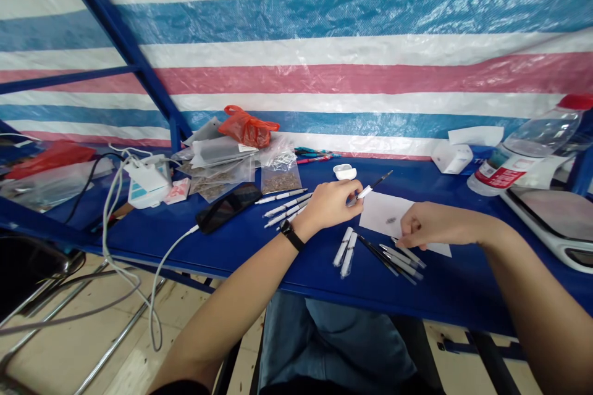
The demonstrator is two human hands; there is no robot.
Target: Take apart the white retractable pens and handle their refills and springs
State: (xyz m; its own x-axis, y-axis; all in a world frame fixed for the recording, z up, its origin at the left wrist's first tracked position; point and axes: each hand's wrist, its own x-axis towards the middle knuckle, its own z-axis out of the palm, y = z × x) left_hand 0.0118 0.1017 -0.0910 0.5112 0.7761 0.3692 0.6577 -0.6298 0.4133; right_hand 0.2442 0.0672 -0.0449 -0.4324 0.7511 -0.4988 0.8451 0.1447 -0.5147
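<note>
My left hand [334,202], a dark band on its wrist, pinches a white pen barrel [365,192] from which a dark refill [382,180] sticks out toward the upper right. My right hand [433,224] is closed, its fingers curled down over the edge of a white paper sheet [377,213]. Its fingertips meet the upper end of a group of clear-and-silver pen barrels [402,261]; what they grip is hidden. Small metal springs [390,220] lie on the paper. Thin dark refills [373,251] and two white pen barrels [345,252] lie on the blue table.
Several white pens [282,207] lie left of my left hand, beside a black phone [228,207] on a cable. Behind are bags of small parts [280,176], an orange bag [248,126] and a white case [345,171]. Right stand a bottle [523,154] and a scale [556,216].
</note>
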